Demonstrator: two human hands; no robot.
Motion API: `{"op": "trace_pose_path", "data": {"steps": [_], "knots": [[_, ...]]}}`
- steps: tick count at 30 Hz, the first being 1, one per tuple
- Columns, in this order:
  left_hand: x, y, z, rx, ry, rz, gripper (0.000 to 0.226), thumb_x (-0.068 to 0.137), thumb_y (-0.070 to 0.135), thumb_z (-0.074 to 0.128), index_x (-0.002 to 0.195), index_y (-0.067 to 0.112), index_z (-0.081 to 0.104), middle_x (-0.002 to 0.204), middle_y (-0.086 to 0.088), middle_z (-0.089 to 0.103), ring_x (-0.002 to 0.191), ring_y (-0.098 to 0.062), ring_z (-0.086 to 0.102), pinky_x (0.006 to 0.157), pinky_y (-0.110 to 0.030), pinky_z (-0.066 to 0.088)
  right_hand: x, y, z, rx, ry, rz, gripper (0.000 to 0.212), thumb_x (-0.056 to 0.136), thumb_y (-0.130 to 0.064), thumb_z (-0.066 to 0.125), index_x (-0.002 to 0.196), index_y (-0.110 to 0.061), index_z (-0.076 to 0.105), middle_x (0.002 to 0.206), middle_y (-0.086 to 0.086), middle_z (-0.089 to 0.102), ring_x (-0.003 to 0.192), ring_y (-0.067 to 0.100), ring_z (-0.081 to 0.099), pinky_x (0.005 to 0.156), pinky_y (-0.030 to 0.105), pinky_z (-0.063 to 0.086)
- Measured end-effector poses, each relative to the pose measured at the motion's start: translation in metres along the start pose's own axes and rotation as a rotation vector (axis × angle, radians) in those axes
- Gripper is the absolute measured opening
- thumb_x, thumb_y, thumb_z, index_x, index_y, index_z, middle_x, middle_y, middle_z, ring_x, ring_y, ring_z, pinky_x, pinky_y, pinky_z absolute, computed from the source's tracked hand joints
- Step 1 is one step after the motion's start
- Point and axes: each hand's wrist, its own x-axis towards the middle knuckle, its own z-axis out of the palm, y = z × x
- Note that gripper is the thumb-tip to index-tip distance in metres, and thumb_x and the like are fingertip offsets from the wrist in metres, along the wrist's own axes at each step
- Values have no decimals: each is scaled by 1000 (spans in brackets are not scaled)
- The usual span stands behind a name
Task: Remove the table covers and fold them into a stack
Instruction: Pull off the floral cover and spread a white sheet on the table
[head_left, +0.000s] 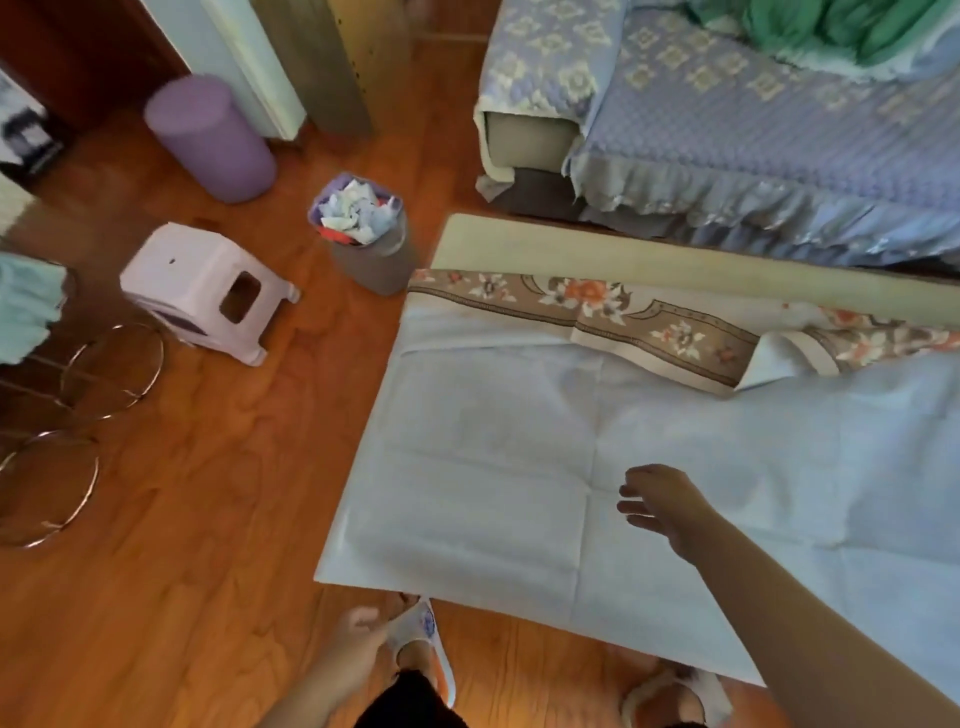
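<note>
A table cover (493, 447) lies spread over a low table, its pale underside up. Its flowered brown border (649, 322) is folded back along the far side. The bare beige table edge (597, 249) shows beyond that fold. My right hand (660, 504) hovers over the middle of the cover with loosely spread fingers, holding nothing. My left hand (358, 644) hangs low near the cover's near left corner, above my slipper, fingers relaxed and empty.
A full waste bin (363, 234) stands off the table's far left corner. A white plastic stool (202, 291) and a purple cylinder (208, 137) sit further left on the wooden floor. A sofa with a blue quilted cover (727, 119) runs behind the table. Metal rings (111, 371) stand at left.
</note>
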Motion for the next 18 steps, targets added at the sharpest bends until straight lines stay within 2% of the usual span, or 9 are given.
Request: {"op": "trace_pose_path", "data": {"steps": [2,5,7,11,14,16,18], "knots": [[19,-5,-37,-18,-25,13,32,102,21,55,134,15,55,132,-4,58,112,-17,55,96,-33,45,-3,0,40,82,8,66,10,100,-9,54,107,-2,58,95,16,62,77,29,65,73,37,54],[41,0,-92,-86,2,51,16,103,28,53,116,23,61,115,3,65,103,-15,65,88,-35,52,-6,-9,94,172,8,140,10,101,-6,54,108,0,56,92,17,61,75,31,63,71,38,53],[57,13,-118,-91,30,75,13,103,29,53,110,28,64,112,4,68,99,-14,67,94,-40,53,-3,-23,116,202,6,133,11,101,-6,54,109,0,57,94,18,62,75,31,64,69,37,54],[78,53,-150,-36,83,191,17,105,21,51,115,25,64,114,3,68,99,-11,67,87,-33,53,18,-66,134,375,-13,86,6,100,-6,54,103,-1,58,98,18,63,81,32,66,77,38,56],[92,93,-163,18,121,258,18,105,21,50,116,26,64,114,4,68,104,-12,66,92,-34,53,48,-98,129,611,-1,91,10,100,-6,53,109,0,56,103,20,64,87,34,68,81,39,57],[102,122,-170,111,124,311,20,105,23,50,120,27,63,116,8,67,108,-11,65,94,-33,52,66,-109,120,745,41,102,11,100,-7,51,109,-1,55,108,21,64,86,34,69,78,39,58],[117,156,-175,212,113,405,22,105,23,52,123,27,64,118,8,67,108,-10,63,87,-26,49,83,-115,113,839,98,123,7,100,-8,50,101,-2,54,111,21,64,84,32,69,74,38,59]]}}
